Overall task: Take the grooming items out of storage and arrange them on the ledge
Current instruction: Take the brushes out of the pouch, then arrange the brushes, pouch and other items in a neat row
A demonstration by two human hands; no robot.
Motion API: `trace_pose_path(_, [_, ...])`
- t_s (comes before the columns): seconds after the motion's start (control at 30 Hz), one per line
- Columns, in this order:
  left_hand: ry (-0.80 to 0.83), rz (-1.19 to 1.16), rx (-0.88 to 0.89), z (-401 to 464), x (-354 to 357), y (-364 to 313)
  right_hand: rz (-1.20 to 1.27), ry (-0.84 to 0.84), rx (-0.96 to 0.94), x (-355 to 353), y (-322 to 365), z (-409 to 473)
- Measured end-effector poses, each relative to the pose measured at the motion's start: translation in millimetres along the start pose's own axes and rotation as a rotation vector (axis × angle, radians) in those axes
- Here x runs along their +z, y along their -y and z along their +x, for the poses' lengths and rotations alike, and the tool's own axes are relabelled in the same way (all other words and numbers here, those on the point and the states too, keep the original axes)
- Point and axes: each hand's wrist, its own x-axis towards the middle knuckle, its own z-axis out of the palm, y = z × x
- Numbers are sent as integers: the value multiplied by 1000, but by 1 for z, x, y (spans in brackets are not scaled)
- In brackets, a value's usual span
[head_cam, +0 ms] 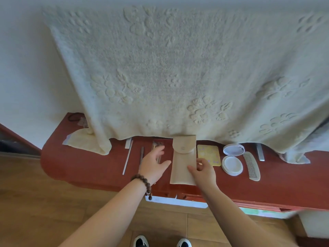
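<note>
On the red ledge, a beige pouch lies flat, flap snapped shut, between both hands. Left hand is spread, fingers loose beside the pouch's left edge, over slim metal tools. Right hand pinches the pouch's right edge with thumb and fingertips. By my reading the step is squaring the soft fabric pouch in the row; next comes letting go without dragging it. To its right sit a yellow card, an open round compact and a ridged comb.
</note>
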Motion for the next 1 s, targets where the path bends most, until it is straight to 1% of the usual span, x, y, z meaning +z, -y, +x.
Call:
trace_pose_path(0.1, [-64,71,29,-3,-6,13,-120,-16,-13,11,-10,11])
trace_pose_path(0.17, [-89,117,45,-4,-9,19,-221,-55,-44,16,-15,10])
trace_pose_path(0.2, [-95,139,53,-4,-12,21,-308,-96,-94,17,-19,8])
trace_pose_path(0.27, [-107,188,82,-5,-15,25,-543,-149,-287,19,-29,7])
trace_pose_path(0.3, [-111,210,91,-5,-17,28,-665,-120,-391,21,-31,7])
trace_pose_path(0.37, [-120,235,97,-5,-18,32,-883,39,-500,28,-33,6])
trace_pose_path(0.43, [-124,241,90,-6,-19,36,-1060,168,-524,38,-33,7])
trace_pose_path(0.5, [-124,249,89,-8,-19,40,-1167,213,-528,46,-35,9])
trace_pose_path(0.63, [-130,270,87,-9,-23,46,-1226,254,-492,48,-40,11])
trace_pose_path(0.8, [-160,269,77,-8,-32,57,-1243,225,-465,41,-45,12])
trace_pose_path(0.93, [-182,307,62,-7,-43,71,-1266,217,-440,42,-40,10])
trace_pose_path(1.0, [-201,339,65,-8,-49,80,-1241,194,-412,49,-33,6])
